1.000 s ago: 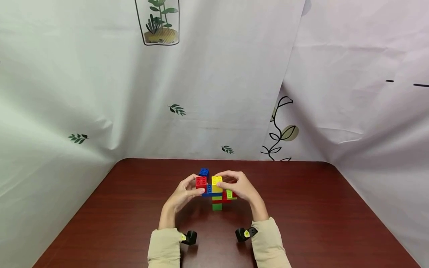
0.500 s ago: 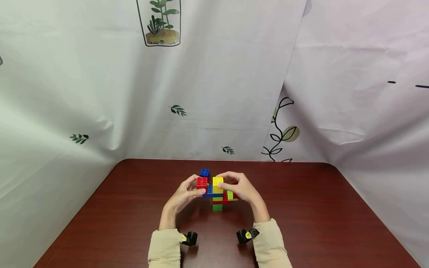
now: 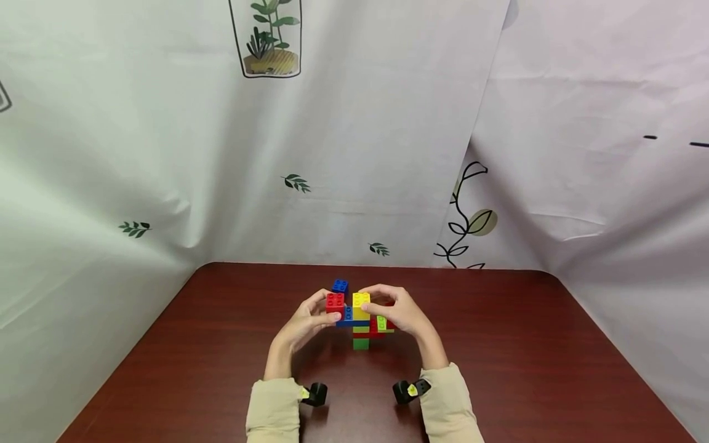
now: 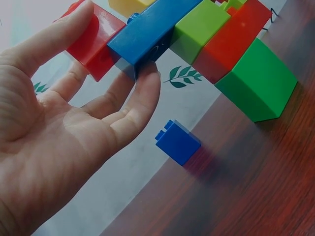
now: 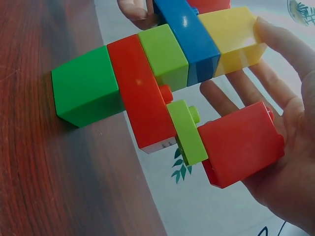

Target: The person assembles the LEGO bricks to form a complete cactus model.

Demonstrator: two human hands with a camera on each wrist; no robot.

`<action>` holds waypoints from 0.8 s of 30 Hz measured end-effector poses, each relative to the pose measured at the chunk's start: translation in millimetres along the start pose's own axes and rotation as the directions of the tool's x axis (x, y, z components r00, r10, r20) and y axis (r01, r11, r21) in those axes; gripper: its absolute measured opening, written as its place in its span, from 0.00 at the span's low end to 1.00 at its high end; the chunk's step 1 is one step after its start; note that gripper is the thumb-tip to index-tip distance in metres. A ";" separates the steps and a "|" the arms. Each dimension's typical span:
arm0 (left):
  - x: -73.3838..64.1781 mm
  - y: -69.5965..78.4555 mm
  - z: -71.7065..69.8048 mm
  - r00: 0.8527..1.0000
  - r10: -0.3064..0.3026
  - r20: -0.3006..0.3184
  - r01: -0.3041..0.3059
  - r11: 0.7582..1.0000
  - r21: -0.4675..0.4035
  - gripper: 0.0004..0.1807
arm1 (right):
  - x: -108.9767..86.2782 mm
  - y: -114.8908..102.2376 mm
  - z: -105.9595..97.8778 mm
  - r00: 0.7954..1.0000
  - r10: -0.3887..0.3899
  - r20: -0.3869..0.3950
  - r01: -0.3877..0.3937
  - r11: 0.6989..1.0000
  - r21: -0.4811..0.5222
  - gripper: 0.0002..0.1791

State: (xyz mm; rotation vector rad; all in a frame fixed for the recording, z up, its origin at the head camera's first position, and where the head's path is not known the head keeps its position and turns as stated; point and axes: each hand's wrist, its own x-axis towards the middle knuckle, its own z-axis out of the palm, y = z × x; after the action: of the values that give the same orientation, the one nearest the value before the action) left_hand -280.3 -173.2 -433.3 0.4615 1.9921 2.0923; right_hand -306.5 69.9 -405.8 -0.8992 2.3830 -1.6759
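A stack of toy building bricks stands on the table, its green brick (image 5: 86, 86) at the bottom. Above that come a long red brick (image 5: 140, 93), a lime brick (image 5: 165, 56) and a long blue brick (image 4: 152, 34). My left hand (image 3: 301, 323) grips the red brick (image 4: 96, 42) at the blue brick's left end, thumb on its near face, with a fingertip against the blue brick's underside. With thumb and fingers my right hand (image 3: 401, 311) pinches the yellow brick (image 5: 234, 39) at the other end. A thin lime brick (image 5: 187, 132) and another red brick (image 5: 241, 142) sit on the lower right side.
A loose blue brick (image 4: 178, 142) lies on the dark wooden table (image 3: 498, 369) behind the stack, to its left. A white patterned cloth (image 3: 360, 123) hangs just past the far table edge.
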 end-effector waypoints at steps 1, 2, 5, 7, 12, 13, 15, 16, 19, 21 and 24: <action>-0.1 -0.2 -0.3 1.000 0.000 -0.002 0.000 1.000 -0.001 0.16 | 0.0 -0.1 0.0 1.000 0.001 0.001 -0.001 1.000 0.000 0.19; -0.1 -0.4 -0.4 1.000 -0.004 -0.007 0.004 1.000 -0.001 0.17 | -0.2 -0.4 0.0 1.000 0.002 0.002 -0.002 1.000 -0.001 0.19; -0.6 -0.3 -0.3 1.000 -0.015 -0.016 0.015 1.000 0.001 0.21 | -0.7 -1.1 -0.2 1.000 0.004 0.001 -0.004 1.000 -0.005 0.19; -1.2 0.2 -0.2 1.000 -0.021 -0.023 0.021 1.000 0.004 0.25 | -1.0 -1.5 0.1 1.000 0.005 -0.005 -0.005 1.000 -0.012 0.19; -3.2 1.6 -1.2 1.000 -0.020 -0.022 0.021 1.000 0.012 0.28 | -1.4 -2.1 1.8 1.000 0.015 -0.026 -0.016 0.999 -0.039 0.19; -3.5 1.8 -1.3 1.000 -0.019 -0.021 0.020 1.000 0.012 0.28 | -1.5 -2.4 2.2 0.999 0.018 -0.030 -0.019 0.999 -0.043 0.19; -3.9 1.9 -1.4 1.000 -0.019 -0.019 0.019 1.000 0.006 0.26 | -1.8 -3.1 2.6 0.999 0.026 -0.032 -0.027 0.999 -0.047 0.19; -4.0 1.7 -1.4 1.000 -0.020 -0.021 0.020 1.000 0.002 0.25 | -1.8 -3.3 2.8 0.999 0.030 -0.033 -0.031 0.998 -0.050 0.19; -4.1 1.8 -1.2 1.000 -0.010 -0.015 0.010 1.000 -0.007 0.23 | -1.4 -4.0 3.0 0.999 0.036 -0.034 -0.038 0.998 -0.053 0.19; -4.2 1.9 -1.3 1.000 -0.005 -0.015 0.004 1.000 -0.008 0.22 | -1.3 -3.8 3.0 0.999 0.037 -0.036 -0.039 0.998 -0.056 0.19; -4.6 2.3 -1.6 1.000 0.006 -0.010 -0.006 1.000 -0.008 0.23 | -1.9 -3.5 3.0 0.999 0.029 -0.043 -0.031 0.998 -0.058 0.19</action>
State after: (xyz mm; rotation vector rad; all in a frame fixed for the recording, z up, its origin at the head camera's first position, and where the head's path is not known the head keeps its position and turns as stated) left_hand -276.4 -176.5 -431.4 0.4575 1.9898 2.1094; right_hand -302.4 67.5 -404.4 -0.8399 2.4721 -1.6394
